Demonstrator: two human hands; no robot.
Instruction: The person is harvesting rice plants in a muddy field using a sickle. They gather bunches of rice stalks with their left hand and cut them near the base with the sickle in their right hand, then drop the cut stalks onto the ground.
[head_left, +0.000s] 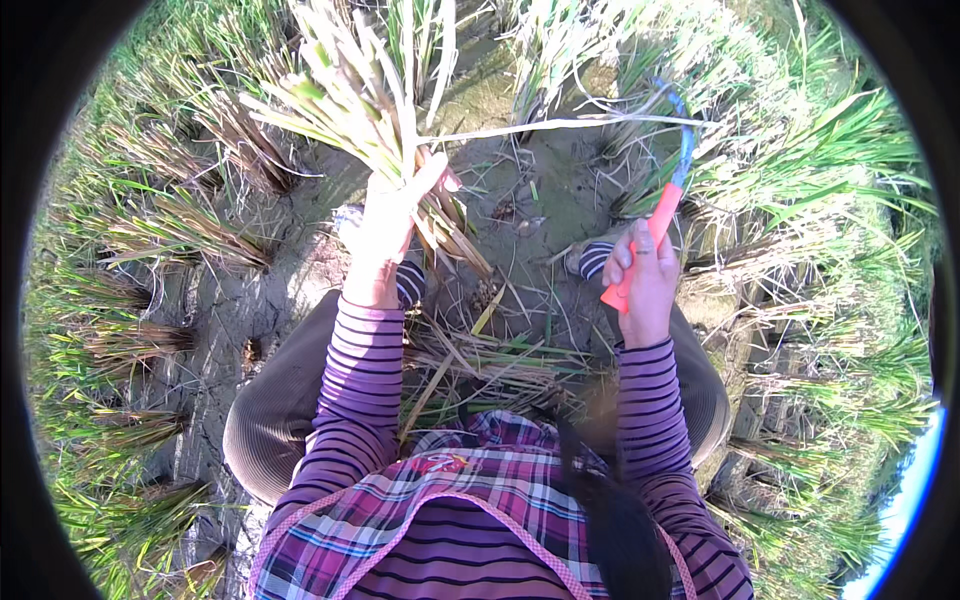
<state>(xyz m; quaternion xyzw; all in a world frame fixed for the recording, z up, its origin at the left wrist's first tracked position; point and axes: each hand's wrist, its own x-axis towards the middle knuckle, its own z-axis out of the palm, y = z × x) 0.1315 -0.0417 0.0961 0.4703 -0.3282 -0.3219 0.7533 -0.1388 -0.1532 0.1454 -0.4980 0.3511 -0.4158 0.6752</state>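
Observation:
My left hand grips a bundle of cut rice stalks, with their pale upper ends spreading toward the top and their brown ends pointing down to the right. From that bundle a single long straw stretches right, across the sickle's blade. My right hand holds a sickle by its orange-red handle. The curved bluish blade points up and away from me. Whether the straw touches the blade or only passes in front is unclear.
Rows of rice stubble stand on both sides, in damp muddy soil. Green leafy clumps rise at the right. Loose cut straw lies between my bent knees. My feet in striped socks are planted beyond the knees.

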